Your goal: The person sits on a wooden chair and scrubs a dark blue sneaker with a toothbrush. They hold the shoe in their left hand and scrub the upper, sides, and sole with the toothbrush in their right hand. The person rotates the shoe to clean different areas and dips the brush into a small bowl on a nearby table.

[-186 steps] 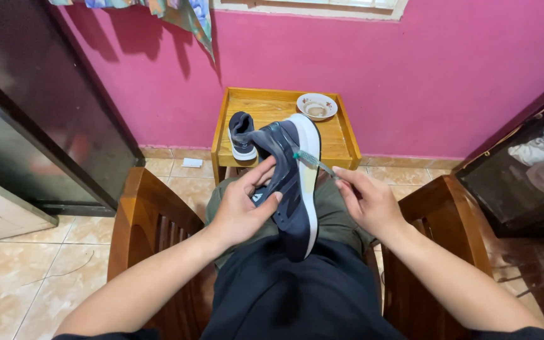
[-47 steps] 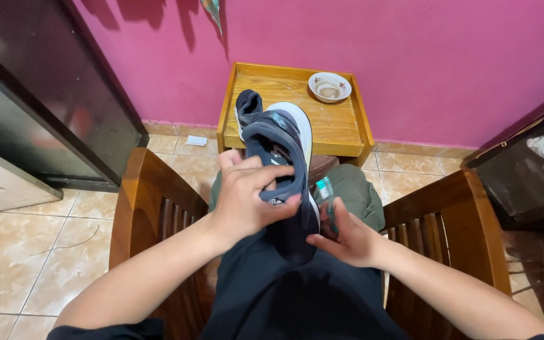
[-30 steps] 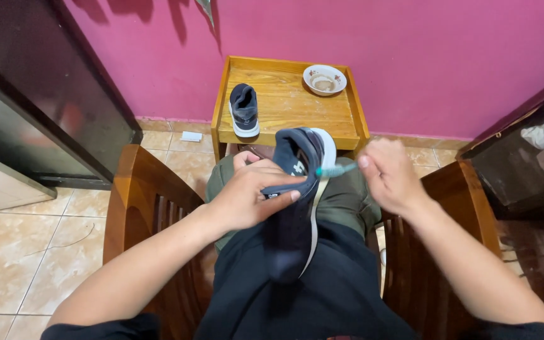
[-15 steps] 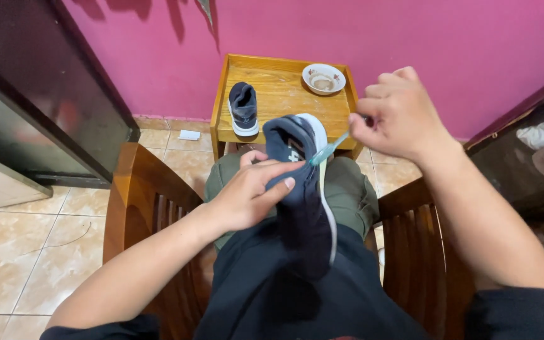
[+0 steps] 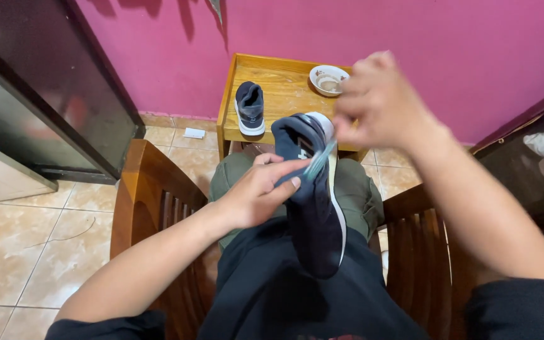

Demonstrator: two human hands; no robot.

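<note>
My left hand (image 5: 260,192) grips a dark navy sneaker with a white sole (image 5: 313,195), held upright over my lap. My right hand (image 5: 382,104) is raised above the shoe, fingers pinched on a pale green shoelace (image 5: 319,160) that runs taut down to the shoe's upper. A second matching sneaker (image 5: 249,108) stands on the small wooden table (image 5: 284,94) in front of my knees.
A small white bowl (image 5: 328,79) sits at the table's back right. I sit in a wooden armchair with armrests at left (image 5: 152,189) and right (image 5: 420,252). A pink wall is behind, a dark cabinet (image 5: 45,88) at left, tiled floor below.
My right hand rose up and back from beside the shoe, drawing the lace out taut. The shoe tilted more upright in my left hand.
</note>
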